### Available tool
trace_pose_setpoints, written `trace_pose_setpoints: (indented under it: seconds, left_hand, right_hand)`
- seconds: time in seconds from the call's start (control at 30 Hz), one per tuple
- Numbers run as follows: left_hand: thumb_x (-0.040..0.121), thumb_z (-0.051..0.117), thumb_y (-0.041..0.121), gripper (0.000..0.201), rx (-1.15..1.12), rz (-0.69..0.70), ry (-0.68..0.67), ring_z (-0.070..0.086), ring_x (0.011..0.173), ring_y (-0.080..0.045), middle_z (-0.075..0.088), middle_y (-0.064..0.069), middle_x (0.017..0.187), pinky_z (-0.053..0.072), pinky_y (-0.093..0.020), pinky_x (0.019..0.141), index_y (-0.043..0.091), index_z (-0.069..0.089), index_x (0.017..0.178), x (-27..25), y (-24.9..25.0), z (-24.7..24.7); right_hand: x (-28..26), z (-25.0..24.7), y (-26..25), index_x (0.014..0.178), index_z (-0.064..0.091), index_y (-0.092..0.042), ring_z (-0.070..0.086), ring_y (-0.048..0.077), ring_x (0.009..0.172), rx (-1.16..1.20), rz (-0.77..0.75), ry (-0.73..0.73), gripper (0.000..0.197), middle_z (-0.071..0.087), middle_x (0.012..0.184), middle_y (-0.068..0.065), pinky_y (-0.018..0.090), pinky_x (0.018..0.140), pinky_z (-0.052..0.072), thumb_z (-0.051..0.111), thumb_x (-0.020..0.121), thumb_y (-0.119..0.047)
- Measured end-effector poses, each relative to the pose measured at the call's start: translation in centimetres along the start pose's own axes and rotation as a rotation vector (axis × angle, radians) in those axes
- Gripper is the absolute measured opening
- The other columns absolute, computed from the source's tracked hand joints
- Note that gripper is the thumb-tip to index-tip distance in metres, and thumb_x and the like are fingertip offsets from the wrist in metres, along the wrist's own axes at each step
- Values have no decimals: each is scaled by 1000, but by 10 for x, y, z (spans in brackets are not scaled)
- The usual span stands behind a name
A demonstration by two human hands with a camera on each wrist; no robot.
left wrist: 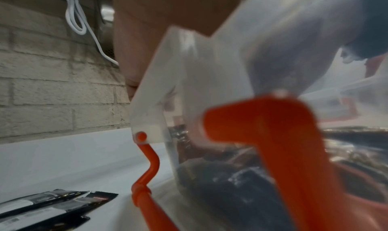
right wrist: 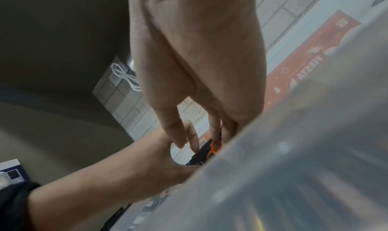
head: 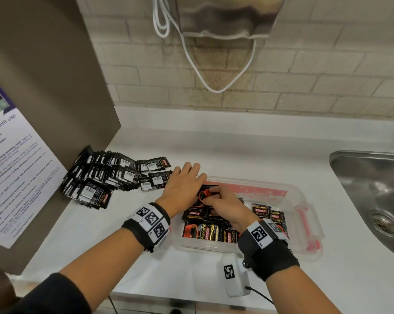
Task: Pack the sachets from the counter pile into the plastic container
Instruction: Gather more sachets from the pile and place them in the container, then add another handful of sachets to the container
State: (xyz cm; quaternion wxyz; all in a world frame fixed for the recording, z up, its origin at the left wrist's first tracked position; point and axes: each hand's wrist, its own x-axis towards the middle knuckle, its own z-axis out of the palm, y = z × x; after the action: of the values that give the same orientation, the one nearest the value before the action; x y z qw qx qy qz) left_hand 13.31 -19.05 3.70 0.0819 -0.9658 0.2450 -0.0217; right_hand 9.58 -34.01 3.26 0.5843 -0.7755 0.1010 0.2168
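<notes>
right hand (head: 223, 203): over the container's far-left part; thumb and fingers curled, pinching a black-and-orange sachet (head: 204, 194) at its top edge; wrist band with printed markers, small white box hanging off it on a cable
left hand (head: 184, 185): fingers straight and close together, lying flat over the container's left rim; fingertips reach toward the loose sachets on the counter; from the right wrist view its fingers (right wrist: 194, 139) touch the same held sachet, grip not clear
held sachet: just above the packed ones, between both hands, inside the container outline
plastic container (head: 303, 201): clear, rectangular, on the white counter (head: 248, 152) directly in front of the person; orange latch handles at the ends; reddish label on the far wall; near half packed with sachets (head: 208, 231), front side up, two more standing by the right end
counter pile (head: 96, 177): many black sachets fanned out, barcode side up, left of the container against the brown panel; a few singles lie just beside the left hand
sink (head: 373, 191): steel, to the right, well apart from the container
wall: pale brick; white cable loop hanging from a steel fixture above
</notes>
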Motion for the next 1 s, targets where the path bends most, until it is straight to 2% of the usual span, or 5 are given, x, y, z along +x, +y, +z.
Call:
trace_pose_setpoints:
  seconds: [0.2, 0.63, 0.8, 0.9, 1.0]
  left_hand:
    - [87, 68, 40, 47, -54, 51, 9, 37, 114, -24, 38, -4, 125, 37, -37, 91, 20, 46, 124, -3, -7, -2]
    - [88, 71, 39, 34, -416, 50, 145, 39, 102, -15, 43, 4, 112, 44, -37, 90, 23, 54, 113, -18, -29, -1]
    - [89, 73, 26, 22, -775, -203, 365, 51, 100, -14, 50, 5, 105, 46, -31, 87, 21, 61, 106, -50, -64, 2]
    - [88, 74, 19, 19, -882, -450, 526, 55, 93, -13, 54, 2, 103, 46, -26, 83, 20, 62, 103, -80, -93, 12]
    - [87, 75, 17, 23, -874, -738, 626, 55, 90, -20, 53, -3, 103, 49, -33, 84, 17, 60, 105, -111, -122, 26]
  right_hand:
    - [-3, -1, 1, 133, 46, -13, 63, 18, 101, -3, -8, -7, 47, 62, 107, 3, 41, 97, 54, 67, 92, -17]
    - [-21, 7, -18, 123, 54, -14, 61, 13, 90, -42, -59, -55, 30, 59, 100, 2, 32, 88, 58, 65, 95, -17]
    - [-29, 33, -53, 112, 61, -22, 65, 12, 85, -80, -178, -99, 18, 63, 93, 1, 35, 90, 57, 62, 94, -20]
    - [-29, 63, -75, 113, 62, -21, 64, 10, 76, -87, -247, -172, 19, 62, 89, -1, 37, 84, 58, 63, 94, -21]
    - [-22, 100, -87, 118, 60, -19, 65, 17, 85, -132, -280, -249, 24, 61, 93, -2, 46, 93, 56, 63, 94, -21]
